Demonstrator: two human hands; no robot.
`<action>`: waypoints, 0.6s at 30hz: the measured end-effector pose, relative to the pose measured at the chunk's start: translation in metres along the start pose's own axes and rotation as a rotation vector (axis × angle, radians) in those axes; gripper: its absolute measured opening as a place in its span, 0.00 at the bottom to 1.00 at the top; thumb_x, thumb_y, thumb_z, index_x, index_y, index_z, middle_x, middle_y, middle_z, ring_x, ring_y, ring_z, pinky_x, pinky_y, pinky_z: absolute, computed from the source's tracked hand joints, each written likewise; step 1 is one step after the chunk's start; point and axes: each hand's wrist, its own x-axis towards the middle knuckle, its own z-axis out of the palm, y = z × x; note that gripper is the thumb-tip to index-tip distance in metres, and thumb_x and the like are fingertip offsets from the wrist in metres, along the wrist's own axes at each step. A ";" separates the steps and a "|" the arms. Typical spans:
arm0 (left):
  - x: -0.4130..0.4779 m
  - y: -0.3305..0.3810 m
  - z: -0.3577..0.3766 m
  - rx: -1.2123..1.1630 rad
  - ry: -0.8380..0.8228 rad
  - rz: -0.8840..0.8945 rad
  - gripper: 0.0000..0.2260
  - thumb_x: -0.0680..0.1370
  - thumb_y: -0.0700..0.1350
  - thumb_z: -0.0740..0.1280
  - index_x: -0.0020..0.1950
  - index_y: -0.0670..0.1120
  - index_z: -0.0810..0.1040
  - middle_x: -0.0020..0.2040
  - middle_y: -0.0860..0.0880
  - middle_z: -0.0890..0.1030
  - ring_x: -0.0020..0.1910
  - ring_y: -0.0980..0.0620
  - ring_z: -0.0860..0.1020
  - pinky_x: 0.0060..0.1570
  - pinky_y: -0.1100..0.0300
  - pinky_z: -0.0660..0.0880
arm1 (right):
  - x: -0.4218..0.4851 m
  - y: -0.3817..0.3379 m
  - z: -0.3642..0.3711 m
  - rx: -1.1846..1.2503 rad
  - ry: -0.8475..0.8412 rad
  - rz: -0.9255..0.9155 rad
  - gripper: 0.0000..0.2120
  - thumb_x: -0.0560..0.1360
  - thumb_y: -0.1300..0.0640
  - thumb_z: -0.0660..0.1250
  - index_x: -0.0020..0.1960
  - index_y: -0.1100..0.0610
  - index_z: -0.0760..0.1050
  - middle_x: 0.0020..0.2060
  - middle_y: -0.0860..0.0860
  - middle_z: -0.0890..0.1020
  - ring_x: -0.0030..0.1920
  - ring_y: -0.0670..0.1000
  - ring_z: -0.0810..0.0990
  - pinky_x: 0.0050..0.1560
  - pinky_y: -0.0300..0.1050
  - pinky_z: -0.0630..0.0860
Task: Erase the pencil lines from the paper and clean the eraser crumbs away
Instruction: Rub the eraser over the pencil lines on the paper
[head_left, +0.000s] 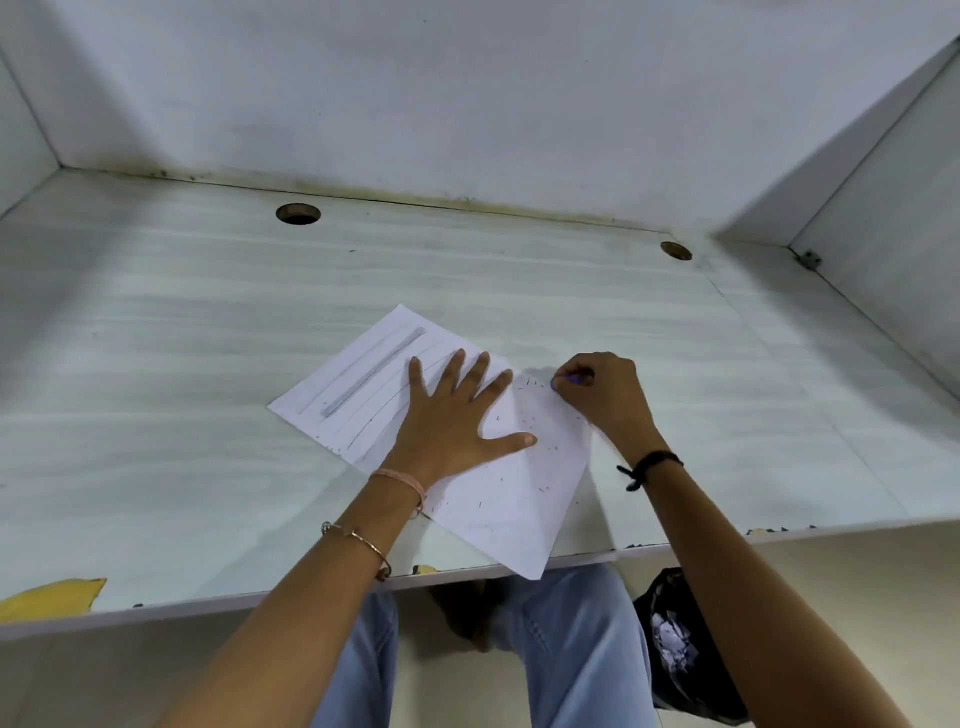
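A white sheet of paper (498, 499) lies slanted on the desk, its near corner hanging over the front edge. Grey pencil lines (371, 371) run along its far left part, one of them thick. Dark eraser crumbs (524, 410) are scattered over the right half. My left hand (452, 415) lies flat on the middle of the sheet with fingers spread, pressing it down. My right hand (602, 395) is at the sheet's far right edge, fingers curled round a small purple eraser (566, 382) that touches the paper.
The pale desk (182, 338) has two round cable holes (298, 213) (676, 250) near the back wall. Partition walls close in the left and right sides. A black bin bag with paper scraps (680, 644) sits on the floor below the desk at right.
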 end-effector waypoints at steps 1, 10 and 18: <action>0.001 0.000 0.000 -0.007 0.004 -0.002 0.46 0.65 0.79 0.36 0.80 0.59 0.43 0.81 0.53 0.41 0.79 0.49 0.38 0.70 0.31 0.34 | -0.002 -0.005 0.001 -0.011 -0.003 -0.022 0.04 0.70 0.63 0.70 0.38 0.57 0.82 0.36 0.51 0.83 0.35 0.45 0.78 0.34 0.29 0.71; -0.001 0.003 -0.004 -0.026 -0.006 -0.021 0.47 0.71 0.77 0.47 0.81 0.49 0.44 0.81 0.53 0.42 0.79 0.50 0.39 0.70 0.31 0.35 | -0.001 -0.014 0.015 0.064 0.001 -0.035 0.02 0.71 0.63 0.71 0.40 0.58 0.82 0.35 0.48 0.82 0.36 0.43 0.77 0.37 0.26 0.71; -0.001 0.003 -0.004 -0.013 -0.009 -0.020 0.46 0.72 0.76 0.47 0.81 0.48 0.45 0.81 0.53 0.42 0.79 0.50 0.39 0.70 0.32 0.34 | -0.015 -0.022 0.022 -0.032 0.003 -0.086 0.04 0.70 0.63 0.69 0.40 0.57 0.82 0.38 0.51 0.83 0.40 0.50 0.80 0.43 0.41 0.76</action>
